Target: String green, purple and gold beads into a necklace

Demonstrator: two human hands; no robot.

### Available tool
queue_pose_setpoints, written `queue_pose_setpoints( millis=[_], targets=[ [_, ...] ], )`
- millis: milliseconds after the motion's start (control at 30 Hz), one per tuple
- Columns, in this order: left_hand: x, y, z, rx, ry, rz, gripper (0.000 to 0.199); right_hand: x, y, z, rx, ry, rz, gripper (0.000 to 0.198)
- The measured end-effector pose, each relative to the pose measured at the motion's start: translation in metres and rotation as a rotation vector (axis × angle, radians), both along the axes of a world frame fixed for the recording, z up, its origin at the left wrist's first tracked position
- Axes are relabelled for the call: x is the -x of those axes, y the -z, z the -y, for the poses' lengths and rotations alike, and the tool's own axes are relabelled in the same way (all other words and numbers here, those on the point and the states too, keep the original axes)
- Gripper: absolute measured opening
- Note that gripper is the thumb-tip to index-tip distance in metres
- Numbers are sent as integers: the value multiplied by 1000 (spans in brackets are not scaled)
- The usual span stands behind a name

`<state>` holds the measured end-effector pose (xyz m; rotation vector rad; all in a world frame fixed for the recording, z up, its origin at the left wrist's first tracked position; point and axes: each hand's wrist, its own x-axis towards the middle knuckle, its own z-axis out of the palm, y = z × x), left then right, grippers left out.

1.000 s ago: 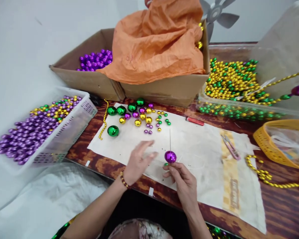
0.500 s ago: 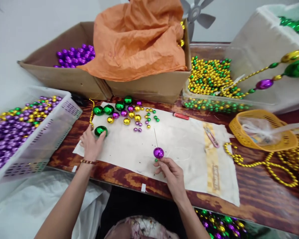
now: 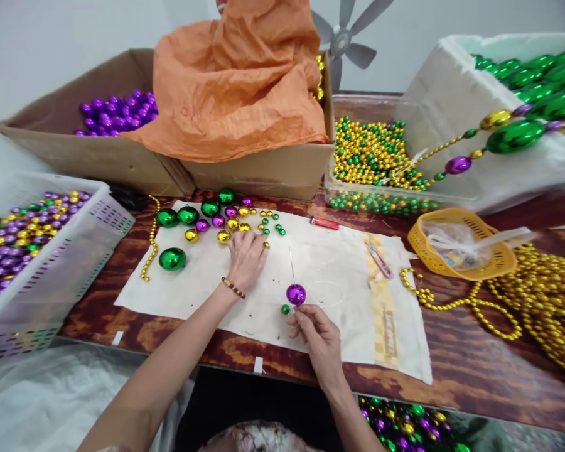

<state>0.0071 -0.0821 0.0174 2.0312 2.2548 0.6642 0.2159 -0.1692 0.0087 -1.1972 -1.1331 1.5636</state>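
Note:
My right hand [image 3: 317,333] is closed in a pinch at the lower end of a thin upright needle [image 3: 290,263]. A shiny purple bead [image 3: 296,294] sits on that needle just above my fingertips. Beside them is a small green bead [image 3: 285,309]; how it is held cannot be made out. My left hand [image 3: 247,260] lies palm down on the white cloth [image 3: 202,289], fingers stretched forward over the spot with the small beads. Near its fingertips are gold beads [image 3: 223,236] and a tiny gold bead [image 3: 265,245]. Farther left rests a large green bead [image 3: 172,258].
Behind the cloth stand a cardboard box [image 3: 258,172] under orange fabric [image 3: 235,94] and a clear bin [image 3: 381,188] of small beads. A white basket [image 3: 98,220] is at left. Right are a yellow basket [image 3: 461,270], gold bead strands [image 3: 541,301] and scissors-like snips [image 3: 380,260]. A red lighter-like object [image 3: 324,223] lies behind.
My left hand has moved right, from beside the large green bead to the small beads. My right hand still holds the needle with the purple bead. The camera view has shifted.

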Motion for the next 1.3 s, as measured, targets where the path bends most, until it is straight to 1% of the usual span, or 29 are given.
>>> queue_pose_setpoints(
  millis=[100,167,333,400,467,500,533,567,633,700,733,767,800,833,867,900,933,967,1000,1067,1133,1200,1300],
  targets=[
    [-2,-5,-24,13,-6,-75,26,-3,3,2,4,11,-18,21],
    [-2,-9,-37,54,-19,-130,21,-4,5,2,7,6,-31,20],
    [-4,-14,-56,172,-40,-222,18,-5,6,0,1,12,-42,22],
    [-4,-16,-58,167,-42,-204,17,-6,6,0,8,6,-46,23],
    [-4,-19,-55,110,-38,-112,15,-7,6,-1,14,2,-52,23],
    [-4,-21,-52,68,-32,-22,13,-7,5,-1,14,1,-53,23],
    [-5,-23,-47,27,-21,107,11,-8,4,-1,11,0,-57,23],
    [-5,-25,-41,-4,-11,283,11,-8,3,-2,7,-1,-62,23],
    [-8,-28,-26,0,2,756,16,-10,0,-3,-2,-5,-77,22],
    [-12,-32,-9,82,4,1265,24,-13,-3,-4,-11,-22,-83,20],
    [-15,-34,-1,128,3,1475,27,-14,-5,-4,-17,-38,-81,19],
    [-18,-35,6,165,5,1635,28,-15,-6,-4,-26,-57,-76,18],
    [-20,-36,11,191,10,1746,29,-17,-7,-3,-36,-73,-69,18],
    [-22,-36,15,201,13,1812,30,-18,-7,-3,-45,-84,-62,18],
    [-23,-35,17,202,13,1837,30,-19,-7,-2,-51,-86,-56,18],
    [-24,-33,17,193,8,1821,31,-20,-7,-2,-52,-81,-51,18],
    [-23,-31,16,172,-3,1757,31,-21,-6,-1,-49,-70,-48,18],
    [-21,-29,14,130,-22,1637,31,-21,-6,-1,-45,-55,-46,18],
    [-18,-26,12,71,-42,1462,30,-22,-4,-1,-40,-37,-46,18],
    [-11,-21,8,-62,-67,1002,25,-22,-2,-1,-38,-1,-46,18],
    [-4,-16,8,-133,-59,561,19,-23,0,-2,-38,15,-41,19],
    [0,-10,10,-106,-26,258,19,-22,3,-2,-31,5,-33,20],
    [2,1,15,-13,26,12,19,-22,6,-2,-14,-12,-36,21]
  ],
)
